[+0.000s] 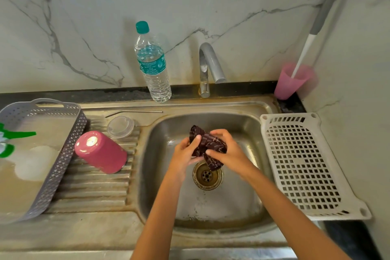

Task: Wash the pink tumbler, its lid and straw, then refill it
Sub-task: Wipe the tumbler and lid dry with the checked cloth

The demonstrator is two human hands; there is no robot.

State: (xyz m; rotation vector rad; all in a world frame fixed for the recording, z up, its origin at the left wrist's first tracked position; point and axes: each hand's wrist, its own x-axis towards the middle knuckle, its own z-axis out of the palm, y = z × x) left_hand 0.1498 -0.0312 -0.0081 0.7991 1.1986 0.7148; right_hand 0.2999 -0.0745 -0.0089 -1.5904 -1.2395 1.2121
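The pink tumbler [101, 152] stands upside down on the ribbed drainboard left of the sink basin [242, 129]. Behind it lies the clear lid [120, 126], and the metal straw [133, 112] rests flat along the back of the drainboard. Over the basin, above the drain, my left hand [185, 153] and my right hand [229, 152] both grip a dark brown patterned cloth [207, 145] bunched between them. A water bottle [153, 63] with a teal cap stands behind the sink.
The tap [209, 65] arches over the basin's back edge, no water running. A grey basket [52, 154] sits at the left with green-and-white items inside. A white perforated tray [304, 167] lies right of the basin. A pink cup [292, 81] holds a long brush in the corner.
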